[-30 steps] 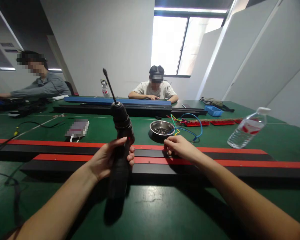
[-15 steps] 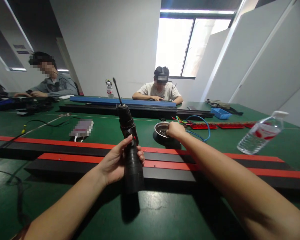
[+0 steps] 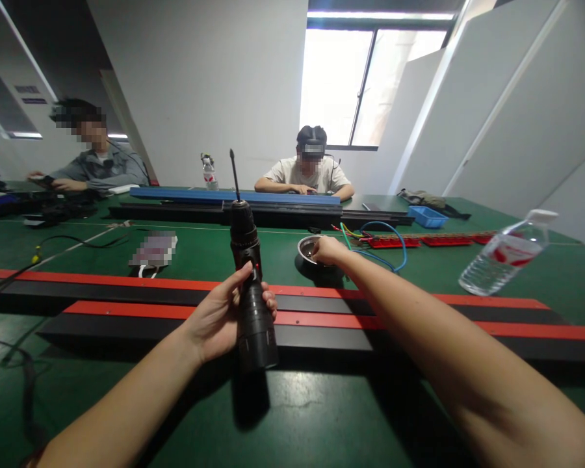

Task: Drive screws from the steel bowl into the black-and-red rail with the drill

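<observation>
A black cordless screwdriver (image 3: 254, 325) is wrapped in my left hand (image 3: 219, 315), its long bit pointing up and away, my thumb near its switch. My right hand (image 3: 327, 251) reaches into a small round metal bowl (image 3: 302, 246) holding small dark pieces, too small to name. Its fingers are bent together and down inside the bowl, so whatever they pinch is hidden. Between me and the bowl lie two long black bars with red top strips (image 3: 141, 310), small screws visible along the red.
A tilted water bottle (image 3: 504, 257) stands right. Coloured wires (image 3: 402, 250) and red strips (image 3: 394, 243) lie beyond the bowl. A white device (image 3: 155, 250) sits left, black and blue rails (image 3: 234, 195) behind. Two people (image 3: 306, 172) sit across the table.
My right hand has shifted slightly left, deeper over the bowl. The screwdriver in my left hand has turned a little more upright. The view has moved slightly.
</observation>
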Demonstrator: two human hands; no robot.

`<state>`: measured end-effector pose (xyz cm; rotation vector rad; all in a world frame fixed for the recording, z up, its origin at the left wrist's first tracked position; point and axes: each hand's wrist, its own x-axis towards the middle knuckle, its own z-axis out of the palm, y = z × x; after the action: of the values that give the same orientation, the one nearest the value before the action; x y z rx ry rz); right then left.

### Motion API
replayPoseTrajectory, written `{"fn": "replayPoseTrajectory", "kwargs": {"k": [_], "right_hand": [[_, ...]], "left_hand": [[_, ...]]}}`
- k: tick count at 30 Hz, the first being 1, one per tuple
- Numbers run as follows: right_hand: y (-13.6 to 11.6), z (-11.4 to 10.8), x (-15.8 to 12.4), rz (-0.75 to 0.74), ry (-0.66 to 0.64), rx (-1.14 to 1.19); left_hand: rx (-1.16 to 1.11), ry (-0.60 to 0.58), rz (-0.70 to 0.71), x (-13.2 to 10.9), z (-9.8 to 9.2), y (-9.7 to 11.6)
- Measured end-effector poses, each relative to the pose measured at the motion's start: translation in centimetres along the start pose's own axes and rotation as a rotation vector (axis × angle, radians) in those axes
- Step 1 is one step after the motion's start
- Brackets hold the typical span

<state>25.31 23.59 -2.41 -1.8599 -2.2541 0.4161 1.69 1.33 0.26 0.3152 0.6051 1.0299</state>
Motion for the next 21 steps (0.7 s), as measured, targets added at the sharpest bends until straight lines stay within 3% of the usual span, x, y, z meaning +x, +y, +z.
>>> {"fn": "replayPoseTrajectory", "kwargs": {"k": [13,21], "right_hand": [[1.1,-0.8,-1.7,0.001,0.065,-0.086],[1.2,-0.1,-2.2,0.055,0.122,-0.026]], "left_hand": [[0.040,0.019,0.051,-0.3,0.0,-0.2],[0.105,0.099,0.249,-0.7,1.2,-0.4]]}}
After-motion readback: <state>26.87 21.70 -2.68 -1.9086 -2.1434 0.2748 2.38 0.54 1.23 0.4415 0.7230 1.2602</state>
